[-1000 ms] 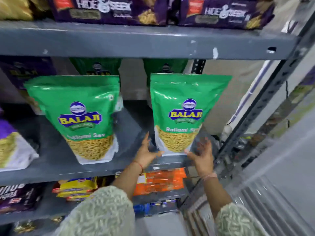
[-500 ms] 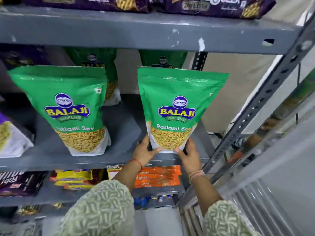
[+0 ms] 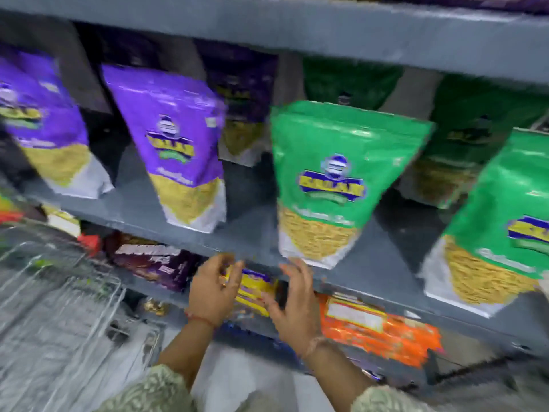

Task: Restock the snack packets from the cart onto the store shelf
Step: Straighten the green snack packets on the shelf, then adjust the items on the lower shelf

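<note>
The frame is blurred by motion. Two green Balaji snack packets stand upright on the grey shelf (image 3: pixel 252 233): one in the middle (image 3: pixel 335 179), one at the right edge (image 3: pixel 505 221). Two purple packets stand to the left, one (image 3: pixel 178 144) near the centre and one (image 3: pixel 44 120) at the far left. More packets stand behind them in shadow. My left hand (image 3: pixel 214 288) and my right hand (image 3: pixel 292 304) hover just below the shelf's front edge, fingers apart, holding nothing. The wire cart (image 3: pixel 59 286) is at the lower left.
Another grey shelf board (image 3: pixel 297 28) runs overhead. The shelf below holds purple biscuit packs (image 3: pixel 148 260), yellow packs (image 3: pixel 255 289) and orange packs (image 3: pixel 377 328). Pale floor shows between my forearms.
Both hands have let go of the right green packet and dropped below the shelf edge. The view has swung left, bringing the purple packets and the cart into sight.
</note>
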Demonstrator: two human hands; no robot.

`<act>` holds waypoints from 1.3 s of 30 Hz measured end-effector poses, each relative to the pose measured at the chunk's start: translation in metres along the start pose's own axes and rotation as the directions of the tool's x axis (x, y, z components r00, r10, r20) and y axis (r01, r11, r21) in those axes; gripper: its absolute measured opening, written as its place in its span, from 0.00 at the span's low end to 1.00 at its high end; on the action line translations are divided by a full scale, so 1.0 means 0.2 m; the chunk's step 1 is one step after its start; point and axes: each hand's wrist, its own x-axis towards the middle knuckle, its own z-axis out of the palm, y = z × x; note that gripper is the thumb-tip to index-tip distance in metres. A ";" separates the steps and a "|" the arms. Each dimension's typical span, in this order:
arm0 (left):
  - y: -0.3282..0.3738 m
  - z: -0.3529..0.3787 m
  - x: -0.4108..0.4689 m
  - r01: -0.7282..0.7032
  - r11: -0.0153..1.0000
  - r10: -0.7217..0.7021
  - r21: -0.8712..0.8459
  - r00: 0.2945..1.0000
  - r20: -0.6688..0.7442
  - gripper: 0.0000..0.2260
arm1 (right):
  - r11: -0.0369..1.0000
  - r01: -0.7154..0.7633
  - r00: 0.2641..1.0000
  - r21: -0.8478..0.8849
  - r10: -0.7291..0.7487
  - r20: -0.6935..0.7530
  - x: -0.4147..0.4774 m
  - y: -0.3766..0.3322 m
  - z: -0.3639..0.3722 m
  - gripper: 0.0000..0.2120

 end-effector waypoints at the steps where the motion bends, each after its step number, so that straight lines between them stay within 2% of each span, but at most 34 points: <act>1: -0.08 -0.09 0.06 0.018 0.999 -0.019 -0.043 0.999 -0.037 0.21 | 0.998 0.019 0.999 0.056 -0.022 0.047 0.07 -0.09 0.11 0.27; 5: -0.37 -0.51 0.35 0.076 0.991 -0.093 -0.114 0.984 -0.153 0.19 | 0.996 0.039 0.983 0.083 -0.053 0.173 0.31 -0.42 0.57 0.30; 9: -0.63 -0.91 0.69 0.144 0.955 -0.219 -0.260 0.931 -0.291 0.14 | 0.995 -0.045 0.928 0.088 0.009 0.373 0.54 -0.71 0.95 0.45; 10: -0.69 -1.00 0.78 0.169 0.939 -0.264 -0.300 0.912 -0.313 0.15 | 0.989 -0.060 0.916 0.135 0.001 0.401 0.62 -0.78 1.04 0.47; 12: -0.75 -1.16 0.95 0.205 0.920 -0.315 -0.334 0.894 -0.319 0.21 | 0.973 -0.095 0.922 0.210 0.007 0.388 0.79 -0.89 1.19 0.44; 14: -0.86 -1.27 1.13 0.253 0.915 -0.337 -0.313 0.907 -0.254 0.29 | 0.954 -0.175 0.930 0.243 0.079 0.359 0.95 -0.96 1.29 0.39; 17: -1.03 -1.39 1.34 0.341 0.921 -0.352 -0.189 0.936 -0.025 0.48 | 0.897 -0.318 0.902 0.307 0.186 0.390 1.18 -0.99 1.43 0.43; 19: -1.07 -1.41 1.39 0.406 0.907 -0.398 -0.109 0.913 0.088 0.49 | 0.860 -0.337 0.901 0.384 0.177 0.395 1.29 -0.97 1.53 0.44; 21: -1.12 -1.41 1.40 0.404 0.909 -0.390 -0.104 0.911 0.136 0.49 | 0.844 -0.377 0.892 0.382 0.219 0.396 1.31 -0.96 1.60 0.40; 25: -1.22 -1.37 1.37 0.377 0.924 -0.366 -0.069 0.921 0.130 0.50 | 0.931 -0.308 0.914 0.194 0.234 0.330 1.25 -0.98 1.63 0.24; 28: -1.27 -1.34 1.38 0.366 0.931 -0.364 0.024 0.917 0.162 0.52 | 0.931 -0.309 0.920 0.194 0.241 0.308 1.24 -0.98 1.64 0.20; 31: -1.24 -1.32 1.37 0.343 0.939 -0.344 0.028 0.928 0.145 0.49 | 0.918 -0.342 0.911 0.200 0.272 0.310 1.24 -0.99 1.63 0.18; 34: -1.25 -1.30 1.36 0.292 0.954 -0.298 0.072 0.948 0.114 0.42 | 0.929 -0.336 0.901 0.154 0.269 0.339 1.23 -1.00 1.61 0.20; 36: -1.24 -1.32 1.37 0.300 0.951 -0.308 0.081 0.942 0.132 0.42 | 0.931 -0.345 0.879 0.119 0.276 0.388 1.24 -1.02 1.59 0.24; 39: -1.18 -1.33 1.31 0.300 0.944 -0.312 0.137 0.947 0.072 0.46 | 0.927 -0.347 0.859 0.143 0.253 0.446 1.15 -1.05 1.52 0.39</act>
